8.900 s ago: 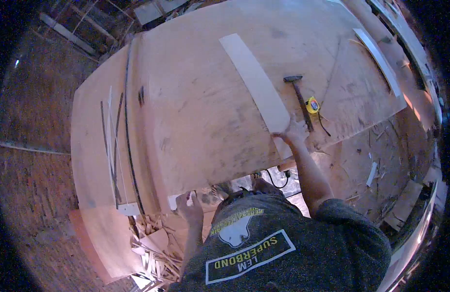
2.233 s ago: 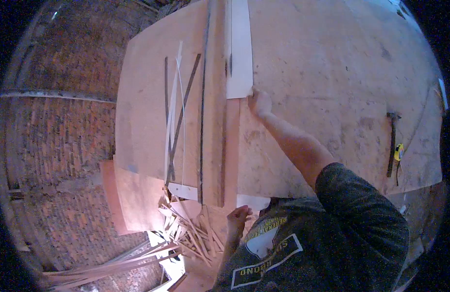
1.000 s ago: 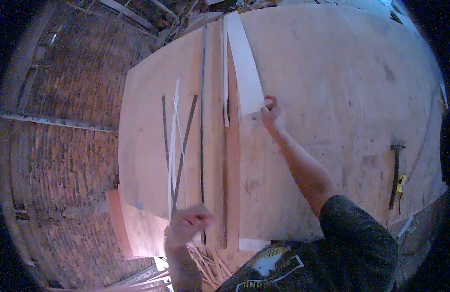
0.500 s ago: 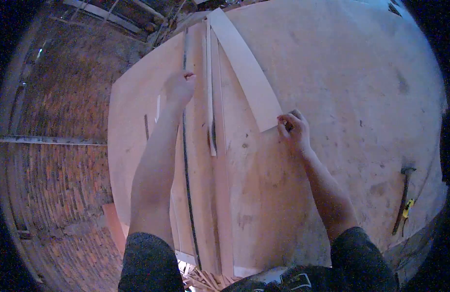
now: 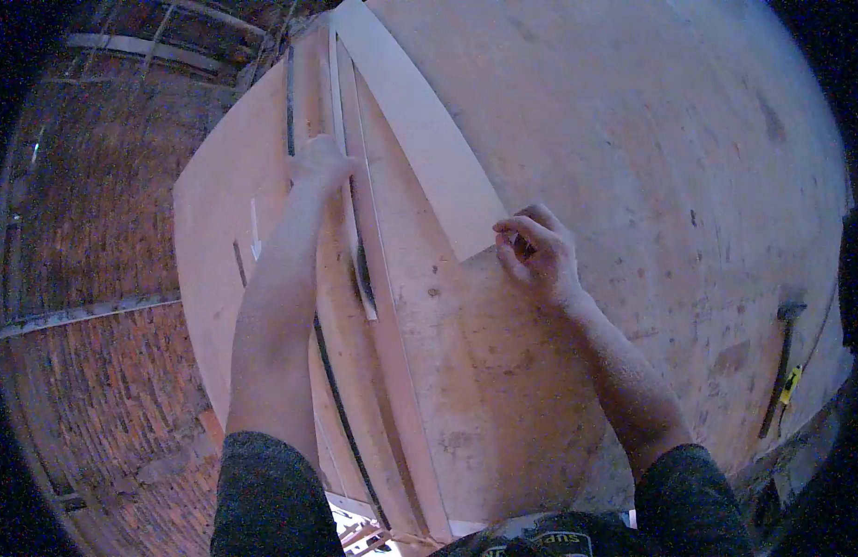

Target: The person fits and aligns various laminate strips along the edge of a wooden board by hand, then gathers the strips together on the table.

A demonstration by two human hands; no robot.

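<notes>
My left hand lies over a narrow wooden strip, its fingers curled down around it, with the fingertips mostly hidden. The strip runs lengthwise beside other long strips and a dark line. At the lower right corner of a long, pale thin board is my right hand, thumb and index finger closed on that corner and the other fingers curled. That board lies at a slant, its far end close to the top of the narrow strip. Beneath everything is a large plywood sheet.
On the right side of the sheet lie a hammer and a yellow cutter knife. A small white piece sits left of my left forearm. Brick flooring shows at the left. Wood scraps lie below the near edge.
My left hand has moved from beside the narrow strip onto it. The view has shifted, so the sheet appears farther left. My right hand stays at the pale board's corner, fingers slightly looser.
</notes>
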